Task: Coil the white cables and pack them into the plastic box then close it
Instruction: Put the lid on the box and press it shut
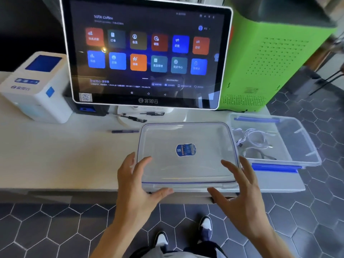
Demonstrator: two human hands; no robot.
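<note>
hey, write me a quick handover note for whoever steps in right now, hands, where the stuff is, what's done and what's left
Left hand and right hand: both open, fingers spread at the near corners of the lid; a firm grip is not visible.
Lid: lies flat on the counter, left of the plastic box.
Box: open, blue latches unfastened.
Done: white cables lie coiled inside the box.
Left: lift the lid onto the box, press it down, snap the latches.
</note>
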